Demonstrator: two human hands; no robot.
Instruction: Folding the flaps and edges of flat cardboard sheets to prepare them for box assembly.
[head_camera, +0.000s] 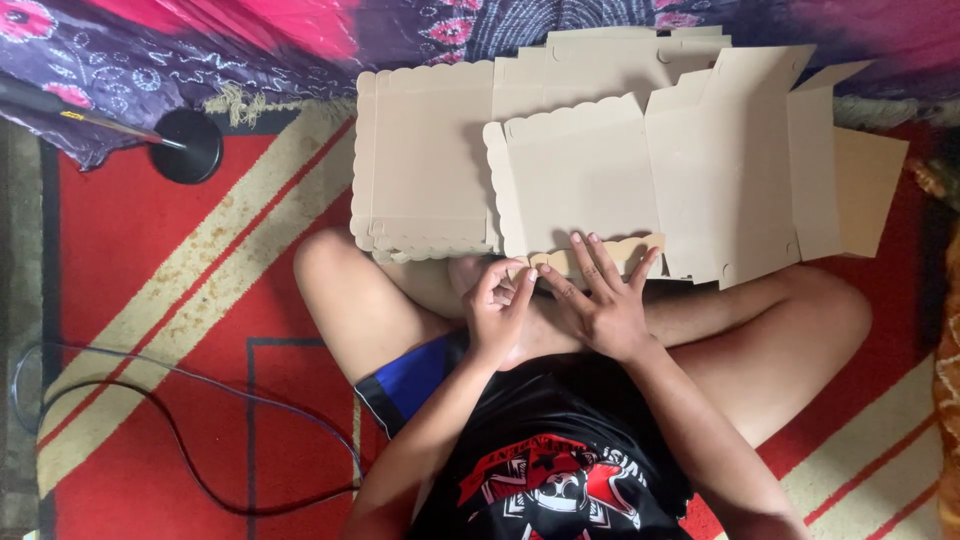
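A person sits cross-legged on a red striped rug (150, 300). The flat cardboard box blank (620, 170) lies across the shins, on top of a stack of similar blanks (420, 160). The right hand (605, 300) has its grip open, fingers spread, their tips pressing the scalloped flap (600, 255) at the blank's near edge. The left hand (500, 305) has its grip curled, thumb and forefinger pinching the same flap's left end. A black cable (180, 440) trails over the rug.
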